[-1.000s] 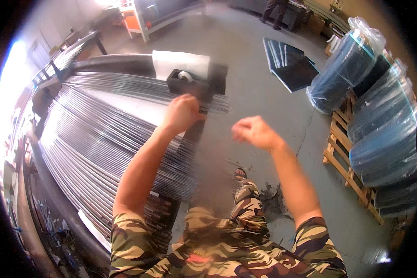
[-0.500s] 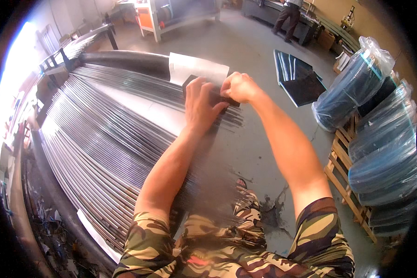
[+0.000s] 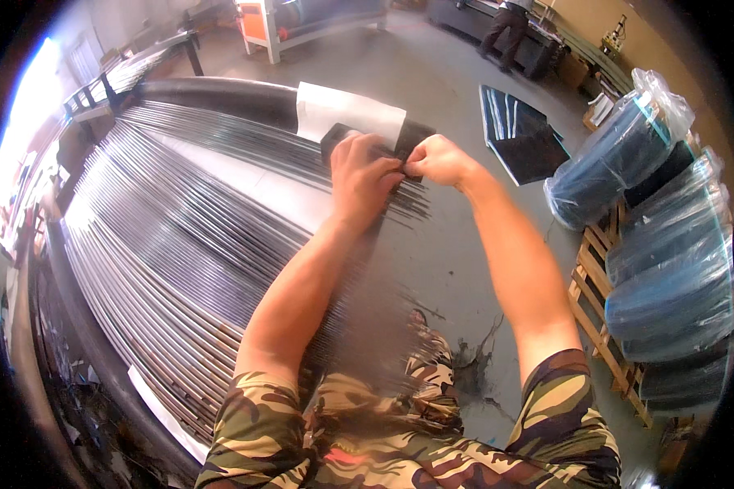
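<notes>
Long thin metal rods (image 3: 179,204) lie fanned out on the table to my left. Near their right end my left hand (image 3: 360,178) curls its fingers over a dark flat piece (image 3: 332,138), its thumb reaching toward my right hand. My right hand (image 3: 442,161) is closed in a pinch right beside that thumb; what lies between its fingertips is too small to make out. Just below both hands, several rod ends (image 3: 412,204) stick out past the table's edge. A white sheet (image 3: 351,110) lies just beyond my hands, over a dark roll or padded edge (image 3: 220,96).
At right, large plastic-wrapped rolls (image 3: 669,285) stand on a wooden pallet (image 3: 603,310). Dark panels (image 3: 526,138) lie on the grey floor. Farther back are an orange-and-white machine frame (image 3: 257,28) and another person (image 3: 507,33) by a long bench. Scraps lie below the table's left side.
My right hand has turned and shifted slightly right and down, still pinched. My left thumb and fingers have drawn closer together over the dark piece. The view has shifted a little.
</notes>
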The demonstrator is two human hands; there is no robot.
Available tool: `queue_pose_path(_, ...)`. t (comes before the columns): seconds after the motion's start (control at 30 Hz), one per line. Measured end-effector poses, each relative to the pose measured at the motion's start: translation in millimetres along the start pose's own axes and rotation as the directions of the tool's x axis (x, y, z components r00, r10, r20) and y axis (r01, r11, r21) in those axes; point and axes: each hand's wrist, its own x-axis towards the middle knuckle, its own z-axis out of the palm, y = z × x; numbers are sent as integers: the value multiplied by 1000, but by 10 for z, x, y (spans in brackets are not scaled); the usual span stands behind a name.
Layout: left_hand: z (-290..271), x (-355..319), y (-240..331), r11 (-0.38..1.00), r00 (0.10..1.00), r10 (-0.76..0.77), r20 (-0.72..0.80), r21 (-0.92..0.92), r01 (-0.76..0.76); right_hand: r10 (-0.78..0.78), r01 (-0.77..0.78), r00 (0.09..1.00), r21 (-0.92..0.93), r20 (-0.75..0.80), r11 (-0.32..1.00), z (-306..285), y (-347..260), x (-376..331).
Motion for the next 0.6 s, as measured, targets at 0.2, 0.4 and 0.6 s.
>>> queue_pose_path(0.2,-10,15,-27,994,999,28,42,106,-33,146,-218,961,-312,-236,925,203,-339,-353)
queue_pose_path(0.4,-393,30,275,999,981,41,191,17,-44,299,-233,952,480,-66,846,599,619,-880)
queue_pose_path(0.6,-650,-317,489,995,241,80,967,-93,40,109,-90,993,861,40,501,1192,929,-1841)
